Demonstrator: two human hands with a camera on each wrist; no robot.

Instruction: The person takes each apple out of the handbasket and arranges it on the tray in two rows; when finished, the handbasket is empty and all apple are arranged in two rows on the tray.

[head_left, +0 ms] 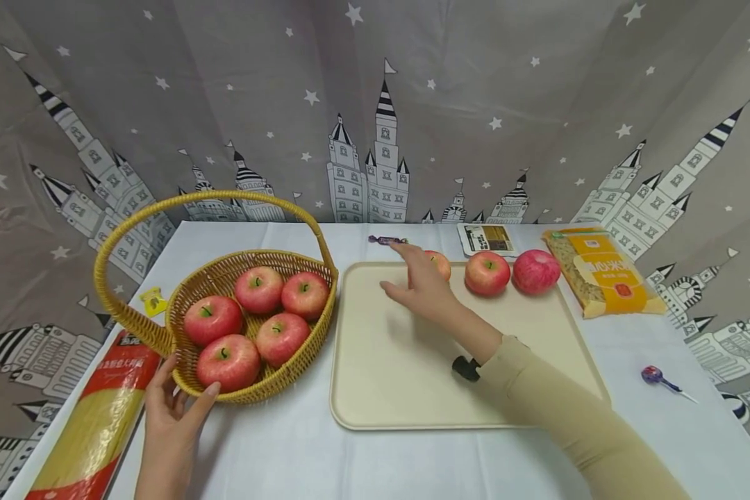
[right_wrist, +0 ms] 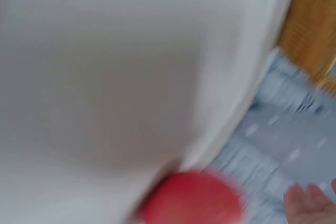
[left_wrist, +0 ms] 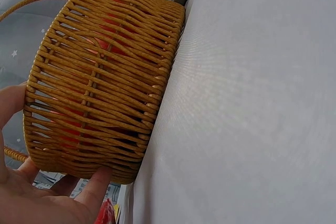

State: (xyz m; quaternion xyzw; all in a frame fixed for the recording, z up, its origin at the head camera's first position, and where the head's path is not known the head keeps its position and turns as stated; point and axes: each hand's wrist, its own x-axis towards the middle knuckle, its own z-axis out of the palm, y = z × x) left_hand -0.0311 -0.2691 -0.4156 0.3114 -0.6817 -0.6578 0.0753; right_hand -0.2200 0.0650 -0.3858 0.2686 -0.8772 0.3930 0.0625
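A yellow wicker basket with a tall arched handle stands at left, holding several red apples. My left hand holds its near left side, thumb and fingers spread along the woven wall. Over the beige tray is my right hand, fingers apart, with nothing in it. Just behind that hand is an apple, partly hidden by it. Two more apples, one red-yellow and one deeper red, sit along the tray's back edge. The right wrist view is blurred; a red apple shows low in it.
Left of the basket lie a red pasta packet and a small yellow packet. Behind the tray are a purple-wrapped candy and a white-and-brown packet. To the right lie a grain bag and a lollipop.
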